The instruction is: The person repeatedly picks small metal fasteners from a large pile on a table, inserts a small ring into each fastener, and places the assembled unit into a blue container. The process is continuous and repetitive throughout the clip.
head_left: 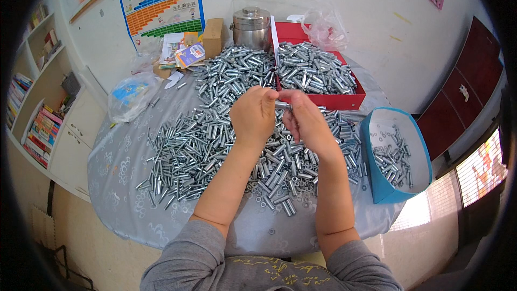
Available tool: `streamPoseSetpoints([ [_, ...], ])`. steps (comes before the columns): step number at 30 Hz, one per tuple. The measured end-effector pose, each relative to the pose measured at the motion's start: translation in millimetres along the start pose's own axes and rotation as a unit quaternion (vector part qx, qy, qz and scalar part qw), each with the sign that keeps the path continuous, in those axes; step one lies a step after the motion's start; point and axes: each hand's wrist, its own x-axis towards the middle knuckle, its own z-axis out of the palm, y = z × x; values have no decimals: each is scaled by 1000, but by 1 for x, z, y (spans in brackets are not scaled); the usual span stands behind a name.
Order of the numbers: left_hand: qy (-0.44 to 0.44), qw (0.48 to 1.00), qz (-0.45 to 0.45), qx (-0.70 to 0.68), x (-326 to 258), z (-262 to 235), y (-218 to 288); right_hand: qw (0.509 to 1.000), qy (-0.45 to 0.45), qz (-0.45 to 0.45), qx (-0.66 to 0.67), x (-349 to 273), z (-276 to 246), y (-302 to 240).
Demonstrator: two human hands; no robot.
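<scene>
Your left hand (252, 114) and right hand (308, 121) curl close, grip unclear; red box (339, 102) heaped, near pile (199, 148) seemingly left to do.

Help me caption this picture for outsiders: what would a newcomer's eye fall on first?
Probably the mass of silvery metal parts covering the middle of the table, with the left hand and right hand close together above it. Next, the red box behind, heaped with similar parts, and the blue bin at right. A colourful chart at upper left also stands out.
</scene>
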Motion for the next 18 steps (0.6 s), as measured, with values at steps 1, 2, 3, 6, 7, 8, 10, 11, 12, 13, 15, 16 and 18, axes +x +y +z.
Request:
streamPoseSetpoints([
  [1,3,1000,-1,-2,1,1,0,1000,-10,-16,-1,3,-1,8],
  [2,6,1000,-1,-4,1,2,0,999,-21,-31,-2,6,-2,13],
  [3,4,1000,2,0,1,3,0,1000,-5,-21,9,7,-4,15],
  [6,6,1000,3,18,1,2,-5,998,36,38,36,11,-11,12],
  [7,8,1000,-1,22,1,2,-8,997,68,24,-32,14,-11,17],
  [8,10,1000,-4,24,1,4,-9,990,101,9,-100,20,-14,29],
  [10,3,999,-14,33,2,6,-10,942,195,-74,-264,29,-18,54],
  [11,0,999,-19,38,2,6,-10,913,206,-87,-341,34,-25,69],
  [12,-6,999,-16,46,2,7,-11,878,215,-98,-416,39,-34,84],
  [13,-12,998,-15,55,1,9,-14,837,222,-110,-488,43,-39,90],
  [15,-17,998,-17,61,0,10,-18,974,82,31,-210,35,-21,50],
  [16,-17,998,-19,56,0,11,-16,994,56,27,-94,33,-15,52],
  [18,-18,998,-27,53,0,11,-14,999,-4,20,28,28,-13,48],
])
